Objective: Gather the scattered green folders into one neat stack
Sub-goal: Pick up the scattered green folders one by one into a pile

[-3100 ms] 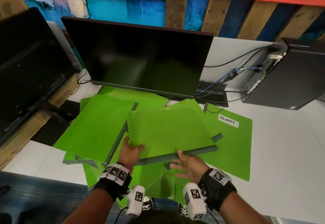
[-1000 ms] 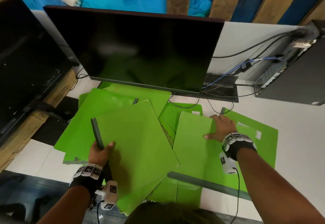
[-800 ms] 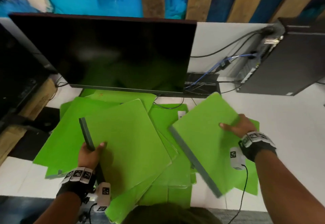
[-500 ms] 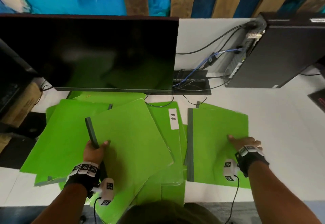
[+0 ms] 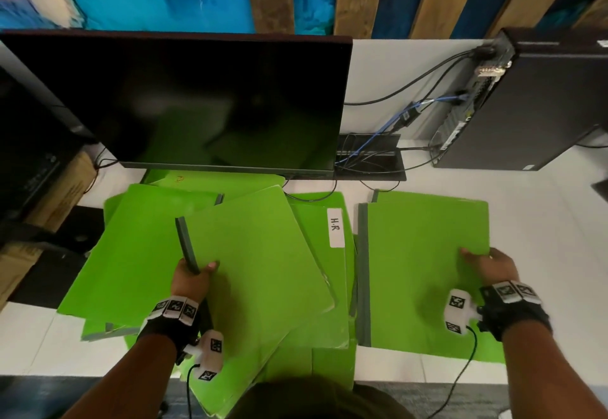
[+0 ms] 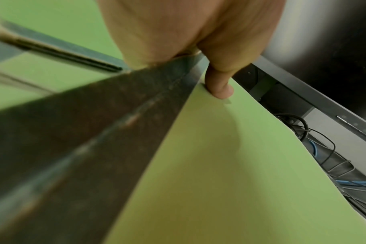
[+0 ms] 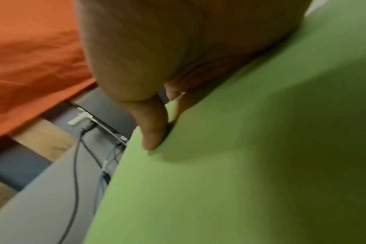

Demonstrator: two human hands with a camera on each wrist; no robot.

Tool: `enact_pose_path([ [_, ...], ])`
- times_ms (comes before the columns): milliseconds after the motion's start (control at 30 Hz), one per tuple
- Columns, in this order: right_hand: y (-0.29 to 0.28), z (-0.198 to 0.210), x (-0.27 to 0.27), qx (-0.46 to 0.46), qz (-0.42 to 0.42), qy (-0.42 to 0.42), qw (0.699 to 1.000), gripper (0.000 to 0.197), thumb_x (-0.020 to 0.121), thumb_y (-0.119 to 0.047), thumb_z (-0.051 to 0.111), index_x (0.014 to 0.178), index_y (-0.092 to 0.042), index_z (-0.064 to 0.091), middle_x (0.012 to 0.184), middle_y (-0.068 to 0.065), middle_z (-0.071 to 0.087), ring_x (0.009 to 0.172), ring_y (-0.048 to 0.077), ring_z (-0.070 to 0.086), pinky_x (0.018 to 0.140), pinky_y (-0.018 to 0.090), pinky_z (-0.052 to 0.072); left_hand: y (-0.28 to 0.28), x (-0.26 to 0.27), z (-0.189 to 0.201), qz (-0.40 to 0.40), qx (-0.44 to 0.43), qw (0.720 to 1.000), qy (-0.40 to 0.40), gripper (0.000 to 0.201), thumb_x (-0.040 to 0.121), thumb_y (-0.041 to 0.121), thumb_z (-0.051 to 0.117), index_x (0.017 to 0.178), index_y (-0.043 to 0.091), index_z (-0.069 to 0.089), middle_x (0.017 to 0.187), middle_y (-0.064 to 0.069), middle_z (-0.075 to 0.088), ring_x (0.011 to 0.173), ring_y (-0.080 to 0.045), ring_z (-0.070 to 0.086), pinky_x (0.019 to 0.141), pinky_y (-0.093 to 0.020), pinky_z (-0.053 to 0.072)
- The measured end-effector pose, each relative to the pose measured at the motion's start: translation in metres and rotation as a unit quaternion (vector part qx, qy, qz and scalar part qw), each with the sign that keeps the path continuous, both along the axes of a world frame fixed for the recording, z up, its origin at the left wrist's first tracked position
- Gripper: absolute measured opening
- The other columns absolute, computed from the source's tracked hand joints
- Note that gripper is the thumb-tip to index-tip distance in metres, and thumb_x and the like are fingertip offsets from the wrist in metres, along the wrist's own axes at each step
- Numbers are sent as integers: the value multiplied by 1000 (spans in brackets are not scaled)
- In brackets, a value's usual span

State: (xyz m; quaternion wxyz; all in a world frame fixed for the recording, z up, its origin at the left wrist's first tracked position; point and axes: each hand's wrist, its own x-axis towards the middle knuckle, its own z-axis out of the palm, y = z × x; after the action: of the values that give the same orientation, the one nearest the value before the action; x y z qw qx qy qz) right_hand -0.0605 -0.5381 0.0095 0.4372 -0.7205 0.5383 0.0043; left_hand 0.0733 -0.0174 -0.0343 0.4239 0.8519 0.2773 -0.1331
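Observation:
Several green folders with grey spines lie spread over the white table point(image 5: 546, 247). My left hand point(image 5: 192, 275) grips the grey spine of one tilted folder point(image 5: 263, 264) lying atop the left heap; in the left wrist view the thumb point(image 6: 219, 90) presses on its green cover point(image 6: 230, 165). My right hand point(image 5: 487, 264) pinches the right edge of another folder point(image 5: 421, 270), which lies flat on a further one at the right. In the right wrist view the thumb point(image 7: 155, 132) sits on this cover point(image 7: 240, 181). Between them lies a folder labelled H.R point(image 5: 335, 228).
A black monitor point(image 5: 197, 99) stands right behind the folders, with a cable tray point(image 5: 371, 155) beside it. A dark computer tower point(image 5: 543, 106) lies at the back right. A second screen point(image 5: 26, 155) and a cardboard box point(image 5: 56, 188) stand at the left.
My right hand lifted a folder from the middle, swung it rightward and laid it flat on the right-hand folder. My left hand kept its hold on the spine.

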Motion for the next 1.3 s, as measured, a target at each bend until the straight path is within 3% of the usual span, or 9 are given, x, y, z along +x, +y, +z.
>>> enact_pose_path([
  [200, 17, 53, 14, 34, 91, -127, 987, 31, 82, -16, 71, 112, -9, 64, 99, 13, 69, 91, 31, 65, 85, 39, 50, -2, -2, 7, 1, -26, 999, -23, 46, 86, 19, 71, 118, -8, 52, 105, -20, 59, 93, -32, 57, 77, -38, 42],
  [400, 97, 32, 51, 79, 159, -159, 971, 33, 80, -12, 73, 110, -18, 61, 102, 10, 70, 89, 27, 66, 86, 39, 52, -13, -14, 15, 13, -116, 990, -84, 26, 87, 14, 69, 104, 4, 51, 98, -14, 59, 90, -30, 58, 73, -39, 45],
  [600, 176, 3, 73, 72, 205, -130, 967, 33, 83, -18, 68, 116, -17, 67, 103, 8, 71, 93, 24, 66, 88, 35, 51, -20, -38, 20, 20, -234, 969, -80, 14, 91, 10, 63, 102, 17, 59, 103, -18, 68, 95, -38, 65, 86, -54, 53],
  [800, 230, -11, 82, 63, 260, -50, 962, 48, 86, -34, 63, 131, -21, 54, 122, -1, 63, 112, 26, 60, 97, 35, 45, -18, -63, 36, 17, -269, 957, -108, 26, 97, 3, 48, 96, 27, 60, 87, -6, 62, 80, -24, 56, 78, -44, 48],
  [900, 254, -4, 91, 55, 280, -18, 958, 58, 89, -35, 60, 140, -15, 42, 142, 8, 48, 128, 31, 47, 106, 40, 37, -10, -67, 48, 70, -320, 939, -105, 20, 98, 36, 46, 96, 24, 62, 79, -2, 62, 75, -23, 56, 69, -35, 47],
  [967, 268, 4, 98, 45, 292, -24, 955, 56, 90, -34, 59, 141, -15, 42, 143, 9, 48, 129, 32, 46, 105, 39, 36, -1, -67, 51, 81, -358, 929, -57, 59, 91, 66, 32, 116, 20, 59, 102, -4, 65, 97, -23, 60, 89, -39, 49],
  [1033, 281, 13, 107, 30, 322, -41, 945, 47, 91, -35, 57, 134, -19, 49, 135, 7, 56, 121, 30, 53, 100, 37, 40, 9, -64, 52, 62, -365, 927, -52, 88, 73, 82, 42, 135, 21, 46, 126, -1, 57, 118, -22, 53, 106, -43, 40],
  [1133, 302, 24, 117, 45, 386, -70, 919, 47, 94, -36, 52, 139, -21, 45, 137, 5, 54, 125, 28, 50, 101, 35, 38, 33, -64, 49, 47, -278, 953, -113, 64, 75, 39, 77, 128, 18, 47, 120, -5, 63, 107, -26, 60, 94, -43, 49],
  [1300, 329, 11, 135, -3, 527, -53, 848, 48, 99, -41, 37, 142, -20, 43, 147, 5, 44, 134, 24, 41, 108, 31, 30, 99, -73, 43, 137, -274, 939, -153, 41, 81, 3, 72, 117, 15, 57, 103, -20, 69, 77, -31, 65, 69, -47, 58],
])
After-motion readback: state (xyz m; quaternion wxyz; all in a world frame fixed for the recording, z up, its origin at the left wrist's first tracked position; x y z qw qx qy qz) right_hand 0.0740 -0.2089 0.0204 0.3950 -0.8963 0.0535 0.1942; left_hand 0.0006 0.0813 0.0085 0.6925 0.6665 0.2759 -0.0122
